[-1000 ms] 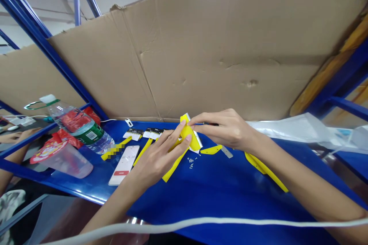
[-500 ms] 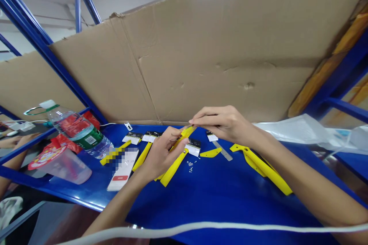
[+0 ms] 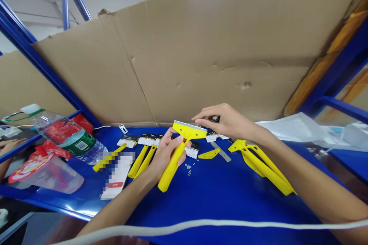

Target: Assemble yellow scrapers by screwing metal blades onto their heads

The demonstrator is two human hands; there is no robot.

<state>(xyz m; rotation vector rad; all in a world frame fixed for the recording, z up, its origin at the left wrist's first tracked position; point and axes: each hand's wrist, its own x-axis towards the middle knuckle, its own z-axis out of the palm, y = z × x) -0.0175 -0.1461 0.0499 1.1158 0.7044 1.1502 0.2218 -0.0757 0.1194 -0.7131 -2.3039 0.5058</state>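
Note:
A yellow scraper (image 3: 172, 162) with a metal blade (image 3: 188, 125) along its head is gripped in my left hand (image 3: 166, 151), its handle slanting down and its broad face toward me. By the blade's right end, my right hand (image 3: 221, 120) has its thumb and fingertips drawn together; what they pinch, if anything, is too small to make out. Something dark and rounded shows between its fingers. On the blue table below lie small screws and nuts (image 3: 188, 167), a loose yellow plate (image 3: 209, 154) and a flat metal blade (image 3: 222, 152).
Several yellow scrapers with black-and-white cards (image 3: 128, 141) lie on the left. More yellow handles (image 3: 260, 164) lie right. A phone (image 3: 117, 176), water bottle (image 3: 71, 136) and plastic cup (image 3: 57, 174) stand or lie at left. Cardboard (image 3: 201, 57) walls the back; a white cable (image 3: 212, 222) crosses in front.
The scraper in my left hand has turned from nearly edge-on to face me, showing its blade and full handle. My right hand stays by its head. The view has shifted slightly right.

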